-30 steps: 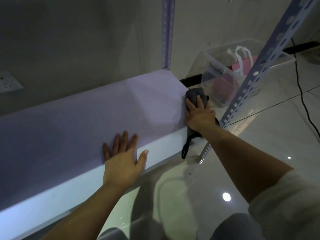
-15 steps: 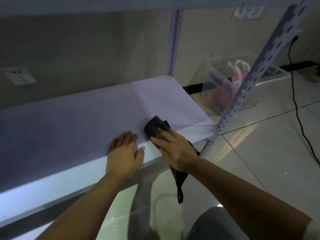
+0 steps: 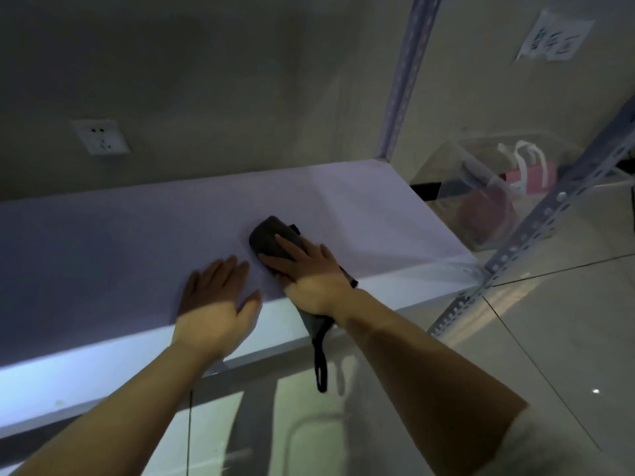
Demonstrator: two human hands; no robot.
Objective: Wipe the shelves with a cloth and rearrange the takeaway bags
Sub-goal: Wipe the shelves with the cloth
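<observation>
- While the right hand (image 3: pixel 309 269) lies on the dark grey cloth (image 3: pixel 271 239), its fingers (image 3: pixel 287 244) stretch flat over the folded wad and press it onto the shelf (image 3: pixel 137 235); the thumb side reaches down toward the shelf's front edge.
- Under the right palm the cloth runs back over the front edge, and a black loop (image 3: pixel 321 367) of it hangs free below the shelf.
- Just left of the cloth, the left hand (image 3: pixel 216 300) rests palm down on the shelf, fingers (image 3: pixel 226 269) straight and close together, thumb splayed toward the cloth, holding nothing.
- Both forearms are bare; a pale sleeve (image 3: pixel 549 441) shows at the right elbow.
- The shelf is a pale lilac board with a white front lip, carried by perforated metal uprights, one at the back corner (image 3: pixel 400 97) and one at the front right (image 3: pixel 536 242).
- Beyond the shelf's right end, a clear plastic bin (image 3: pixel 481 214) stands on the glossy tiled floor (image 3: pixel 515 338); inside it sit a pink takeaway bag (image 3: pixel 539 175) with white handles and something dark red, too blurred to name.
- On the wall behind are a white socket (image 3: pixel 100 137) and a paper label (image 3: pixel 555 37) with unreadable writing.
</observation>
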